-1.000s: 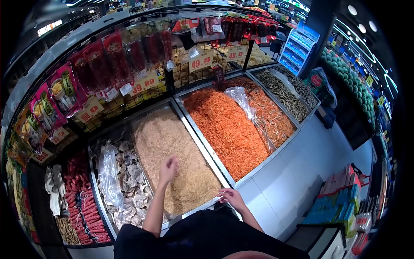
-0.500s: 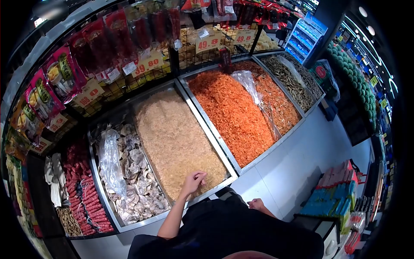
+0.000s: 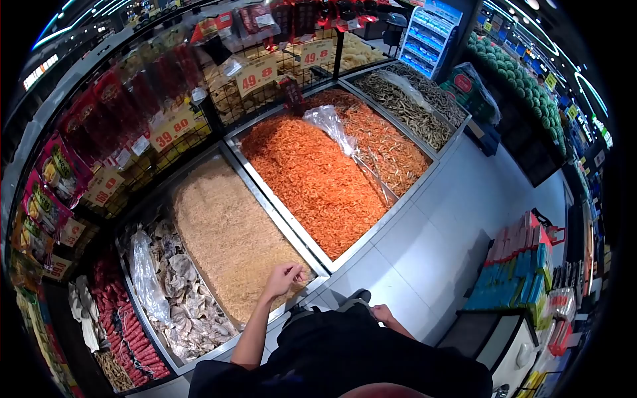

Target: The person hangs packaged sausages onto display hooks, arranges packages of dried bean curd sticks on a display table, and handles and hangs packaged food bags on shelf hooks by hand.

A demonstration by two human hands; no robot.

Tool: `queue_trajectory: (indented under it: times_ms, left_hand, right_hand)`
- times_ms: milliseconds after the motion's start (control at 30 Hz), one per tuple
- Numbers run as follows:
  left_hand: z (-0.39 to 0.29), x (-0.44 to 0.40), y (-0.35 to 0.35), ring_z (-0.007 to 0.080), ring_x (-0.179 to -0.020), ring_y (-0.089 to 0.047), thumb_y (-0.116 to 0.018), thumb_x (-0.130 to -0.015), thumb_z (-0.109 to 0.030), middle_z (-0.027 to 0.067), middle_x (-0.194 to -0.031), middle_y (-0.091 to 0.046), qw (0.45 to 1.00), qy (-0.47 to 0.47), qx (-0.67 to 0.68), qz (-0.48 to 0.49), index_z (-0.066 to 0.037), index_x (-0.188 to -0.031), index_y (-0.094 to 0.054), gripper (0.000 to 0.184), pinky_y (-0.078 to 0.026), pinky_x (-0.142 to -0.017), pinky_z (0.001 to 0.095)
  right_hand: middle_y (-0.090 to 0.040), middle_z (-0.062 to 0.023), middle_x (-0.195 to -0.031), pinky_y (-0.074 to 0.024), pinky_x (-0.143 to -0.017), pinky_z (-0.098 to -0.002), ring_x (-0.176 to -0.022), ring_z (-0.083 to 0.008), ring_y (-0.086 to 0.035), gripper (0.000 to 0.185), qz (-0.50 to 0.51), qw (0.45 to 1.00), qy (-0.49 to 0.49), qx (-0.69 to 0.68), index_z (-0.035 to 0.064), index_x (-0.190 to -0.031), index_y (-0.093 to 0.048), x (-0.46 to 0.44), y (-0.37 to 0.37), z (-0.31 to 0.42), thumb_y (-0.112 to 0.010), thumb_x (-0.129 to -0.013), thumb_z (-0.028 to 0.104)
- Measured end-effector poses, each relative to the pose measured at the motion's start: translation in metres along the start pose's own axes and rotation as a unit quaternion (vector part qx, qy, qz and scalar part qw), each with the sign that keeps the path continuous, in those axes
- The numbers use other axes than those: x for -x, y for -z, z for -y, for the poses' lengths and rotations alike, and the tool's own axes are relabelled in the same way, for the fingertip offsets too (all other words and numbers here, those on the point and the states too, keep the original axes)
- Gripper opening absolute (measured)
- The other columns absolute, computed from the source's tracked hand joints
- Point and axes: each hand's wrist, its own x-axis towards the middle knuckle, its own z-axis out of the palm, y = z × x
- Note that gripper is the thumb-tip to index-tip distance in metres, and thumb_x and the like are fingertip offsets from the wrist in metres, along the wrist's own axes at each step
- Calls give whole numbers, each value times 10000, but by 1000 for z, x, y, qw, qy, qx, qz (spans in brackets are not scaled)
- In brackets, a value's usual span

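My left hand (image 3: 284,278) hovers over the near end of a metal bin of pale, fine dried flakes (image 3: 229,232) that look like tiny dried shrimp. Its fingers are curled together in a pinch, and what lies between them is too small to make out. Down by my body, past the bin's corner, hangs my right hand (image 3: 381,313) with its fingers curled in and nothing visible in them. Just right of the pale heap is a bin of orange dried shrimp (image 3: 312,179). To its left lie grey-white dried pieces (image 3: 189,298).
A plastic bag (image 3: 147,275) rests on the grey pieces, another (image 3: 330,126) on the orange shrimp. Red sausages (image 3: 136,341) lie far left. Packets and price signs (image 3: 174,129) hang on the rack behind. Stacked boxes (image 3: 514,268) stand right of the tiled floor (image 3: 424,252).
The view has swung to the right, so the bins sit further left. My left hand stays pinched above the pale heap. My right hand still hangs low by my body.
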Motion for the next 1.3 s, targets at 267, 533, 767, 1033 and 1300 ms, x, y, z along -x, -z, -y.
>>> queue_trajectory:
  times_ms: [267,533,767,1033,1300]
  left_hand:
    - [-28,-75,-164,113,-800,-633,-522,-985,-177,68,-904,-697,989,30,6,144,32,-1029,-651,249,-496,-701,241]
    - [66,-139,-278,83,-487,-517,-640,-914,-356,30,-534,-564,979,150,-131,43,-2,-616,-606,464,-413,-484,246]
    - [212,-84,-241,250,-739,-692,-458,-917,-143,133,-886,-709,868,482,-110,-42,19,-999,-643,260,-537,-635,367]
    - [186,-151,-343,158,-814,-627,-643,-831,-129,81,-912,-689,904,226,-317,179,18,-983,-675,214,-514,-718,322]
    - [252,-399,-442,165,-794,-635,-617,-837,-119,109,-928,-694,917,270,-192,222,28,-1073,-659,281,-524,-671,321]
  right_hand:
    - [-576,-9,-641,-394,-464,-253,-519,-107,-513,239,-16,970,-79,-227,64,-749,-639,6,96,-77,-608,-912,237]
    - [-674,-123,-833,-570,-615,-364,-680,-238,-652,256,-65,917,-186,-346,11,-909,-615,4,224,-192,-510,-949,242]
    - [-666,-147,-865,-568,-649,-376,-712,-262,-657,289,-84,912,-125,-382,-10,-966,-596,-29,305,-208,-519,-949,268]
    - [-663,-154,-922,-567,-686,-356,-762,-257,-665,331,-75,899,-99,-420,-14,-1029,-592,-81,402,-164,-508,-965,299]
    - [-667,-151,-916,-567,-664,-355,-744,-250,-669,331,-133,892,-128,-412,-17,-1041,-598,-133,543,-168,-492,-971,289]
